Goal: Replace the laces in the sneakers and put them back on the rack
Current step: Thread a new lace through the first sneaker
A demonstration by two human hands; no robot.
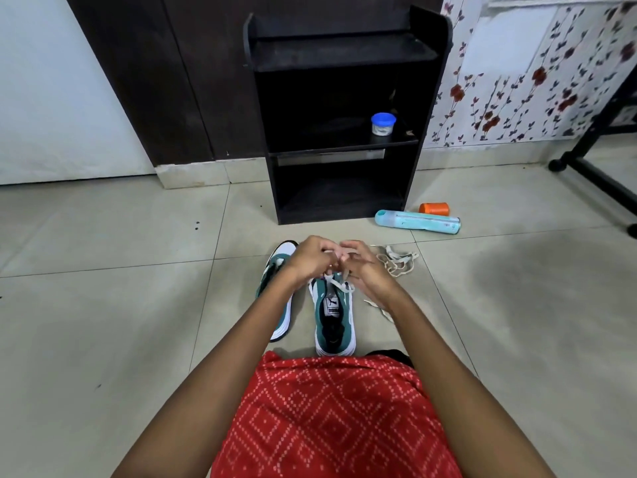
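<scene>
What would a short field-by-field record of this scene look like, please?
left hand: pinches the white lace over the near sneaker's front eyelets
right hand: grips the same lace alongside
near sneaker: green and white, upright on the floor, partly laced
second sneaker: just to its left, lacing unclear
loose lace: bundled on the floor right of the hands
shoe rack: black, ahead; blue-lidded jar on middle shelf
beside rack: pale blue bottle lying down, orange container behind it

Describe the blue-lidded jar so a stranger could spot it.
Find the black shoe rack against the wall. On its middle shelf, right side, stands a small jar. Its blue lid sets it apart from the orange container and pale bottle on the floor.
</scene>
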